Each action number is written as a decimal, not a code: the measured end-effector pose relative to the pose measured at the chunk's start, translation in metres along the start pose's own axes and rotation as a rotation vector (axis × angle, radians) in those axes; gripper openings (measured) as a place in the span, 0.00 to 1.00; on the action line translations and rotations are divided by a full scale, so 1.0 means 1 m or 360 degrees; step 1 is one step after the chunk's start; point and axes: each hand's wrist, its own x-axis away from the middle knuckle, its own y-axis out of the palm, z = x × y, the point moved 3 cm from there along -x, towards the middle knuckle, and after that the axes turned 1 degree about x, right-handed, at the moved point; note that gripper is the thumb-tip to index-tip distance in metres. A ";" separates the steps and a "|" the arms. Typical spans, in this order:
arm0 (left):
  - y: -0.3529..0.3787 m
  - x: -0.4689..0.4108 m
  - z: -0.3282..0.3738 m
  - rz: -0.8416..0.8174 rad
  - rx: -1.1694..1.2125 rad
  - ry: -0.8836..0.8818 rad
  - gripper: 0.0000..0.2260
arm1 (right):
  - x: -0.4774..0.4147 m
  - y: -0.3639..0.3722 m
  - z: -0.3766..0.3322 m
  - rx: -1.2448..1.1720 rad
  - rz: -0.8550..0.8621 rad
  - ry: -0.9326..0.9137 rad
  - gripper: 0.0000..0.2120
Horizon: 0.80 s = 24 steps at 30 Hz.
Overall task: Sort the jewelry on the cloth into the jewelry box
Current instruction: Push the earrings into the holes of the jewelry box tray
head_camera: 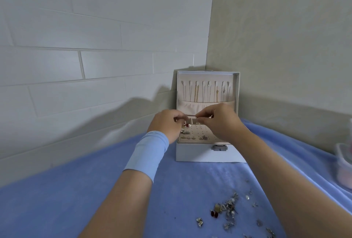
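A pale tiled wall [76, 47] stood at the left, and below it a blue cloth [76, 199] covered the surface. The left hand [167, 123], with a light blue wristband [146, 153] on its wrist, reached over the near left corner of the open white jewelry box [200, 153], which sat on the cloth in the corner of the room. Its fingers were curled in narrow, the tips drawn towards those of the other hand. Whether they pinched anything was too small to tell. The box's lid [236, 89] stood upright, with thin necklaces [197, 92] hanging in a row from hooks above a gathered pocket. In the tray below, several earrings [185, 132] sat on a perforated panel. The right hand [221, 121] hovered over the tray's far edge, its fingers likewise curled close and nearly meeting the left hand's, and its hold was just as unclear. Nearer the person, under the right forearm, loose jewelry [228, 209] lay scattered on the cloth, including a red pair [214, 214] and a small pearl [247, 197]. At the far right edge stood a clear plastic container [344, 167] with something pink inside.
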 end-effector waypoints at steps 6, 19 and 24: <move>0.014 -0.003 -0.019 -0.0203 -0.0270 0.0014 0.07 | -0.006 0.016 -0.004 0.0376 -0.0250 0.0025 0.03; 0.015 -0.003 -0.017 -0.0132 -0.0261 0.0074 0.08 | 0.000 0.011 -0.010 0.0421 -0.0365 -0.0078 0.03; 0.016 0.000 -0.013 -0.0164 -0.0286 0.0110 0.10 | -0.001 0.009 -0.005 0.0287 -0.0454 -0.0079 0.07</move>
